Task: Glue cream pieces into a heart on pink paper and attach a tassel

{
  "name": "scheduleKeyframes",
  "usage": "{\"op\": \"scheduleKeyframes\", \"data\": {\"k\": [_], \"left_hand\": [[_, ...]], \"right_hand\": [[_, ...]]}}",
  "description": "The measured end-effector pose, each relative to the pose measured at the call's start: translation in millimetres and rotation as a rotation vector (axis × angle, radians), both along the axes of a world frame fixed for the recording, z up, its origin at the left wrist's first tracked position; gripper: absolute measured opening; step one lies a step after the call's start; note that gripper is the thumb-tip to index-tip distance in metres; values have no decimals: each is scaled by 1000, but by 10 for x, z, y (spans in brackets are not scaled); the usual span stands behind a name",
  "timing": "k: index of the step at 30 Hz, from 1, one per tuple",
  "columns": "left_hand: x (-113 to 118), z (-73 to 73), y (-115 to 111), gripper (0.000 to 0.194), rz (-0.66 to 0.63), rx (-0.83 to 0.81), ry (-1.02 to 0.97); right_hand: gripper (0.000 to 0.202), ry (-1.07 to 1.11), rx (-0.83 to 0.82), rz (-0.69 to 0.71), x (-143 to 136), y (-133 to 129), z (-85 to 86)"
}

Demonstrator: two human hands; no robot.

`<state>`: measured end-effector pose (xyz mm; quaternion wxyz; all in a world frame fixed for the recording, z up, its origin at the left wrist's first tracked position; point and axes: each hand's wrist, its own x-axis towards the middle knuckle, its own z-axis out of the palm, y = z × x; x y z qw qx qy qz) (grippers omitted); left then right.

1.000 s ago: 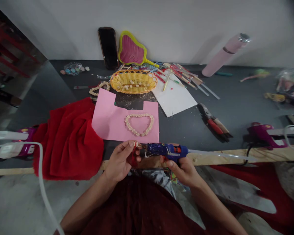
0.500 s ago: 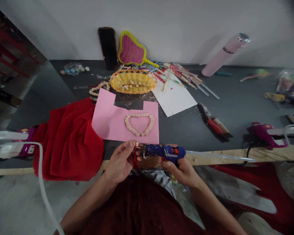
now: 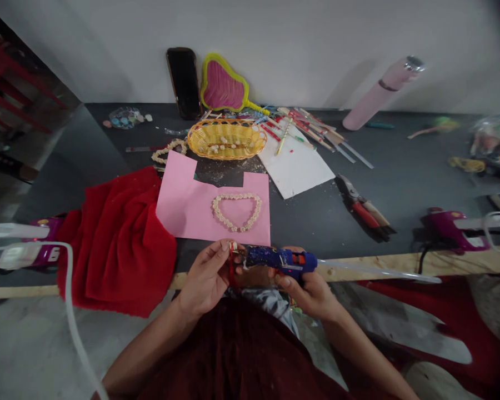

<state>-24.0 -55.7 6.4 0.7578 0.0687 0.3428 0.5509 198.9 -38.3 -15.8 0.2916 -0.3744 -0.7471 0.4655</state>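
My right hand (image 3: pixel 302 286) is wrapped round a blue glue gun (image 3: pixel 270 260), held level at the table's front edge. A long clear glue stick (image 3: pixel 379 269) juts from its back end. My left hand (image 3: pixel 208 272) pinches a thin red ribbon (image 3: pixel 232 264) with a small whitish piece at its top, close to the gun's nozzle. Whether nozzle and ribbon touch I cannot tell. Just beyond the hands, a heart-shaped ring of cream beads (image 3: pixel 236 213) lies on pink paper (image 3: pixel 191 214).
A yellow basket (image 3: pixel 227 139) with small whitish pieces stands behind the paper. Red cloth (image 3: pixel 120 239) hangs over the edge at left. Pliers (image 3: pixel 364 211), a white sheet (image 3: pixel 295 172), a pink bottle (image 3: pixel 379 97) and a phone (image 3: pixel 184 83) are around. A white cable (image 3: pixel 69 294) crosses at left.
Both hands stay almost in place, the gun's nozzle still beside the ribbon. The gun and its glue stick have shifted very slightly to the right.
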Motion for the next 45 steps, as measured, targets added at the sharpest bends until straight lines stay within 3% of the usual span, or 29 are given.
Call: {"op": "scheduleKeyframes", "data": {"k": [16, 30, 45], "left_hand": [[24, -34, -20, 18, 19, 9, 80], [18, -23, -19, 17, 13, -3, 81], [17, -38, -11, 18, 23, -10, 73]], "right_hand": [[16, 6, 96, -32, -8, 12, 82], [15, -56, 195, -10, 9, 28, 49], [16, -35, 188, -38, 1, 25, 62]]}}
